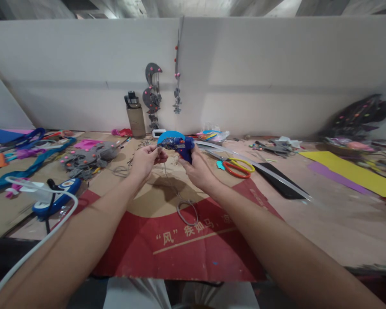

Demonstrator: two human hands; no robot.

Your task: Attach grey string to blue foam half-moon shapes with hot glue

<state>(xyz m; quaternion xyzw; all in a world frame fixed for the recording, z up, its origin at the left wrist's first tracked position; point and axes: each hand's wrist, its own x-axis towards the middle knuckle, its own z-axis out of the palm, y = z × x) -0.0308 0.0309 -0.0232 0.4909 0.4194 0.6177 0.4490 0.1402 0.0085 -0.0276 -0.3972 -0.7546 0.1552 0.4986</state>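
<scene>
Right grip around one glue gun [185,151], left grip on a cord [178,210]

My right hand [199,169] is wrapped closed around the blue handle, holding the gun in front of me above the red-and-tan cardboard [180,262]. My left hand [146,161] is pinched shut at the nozzle end, with the thin grey cord hanging from its fingers and looping once on the cardboard.

I count one bottle [136,121] by the wall, one black panel [278,180] on the surface, and two pinned strands on the wall: a wide one [152,99] and a narrow one [177,92]. One yellow handle loop [251,166] and one orange loop [237,173] lie together, right of my grip.

The gun partly covers a blue disc [171,134]. The cord's upper end is too small to make out between my fingertips. A long translucent strip [286,182] blurs away at its right end, and my forearms run out of view below.
</scene>
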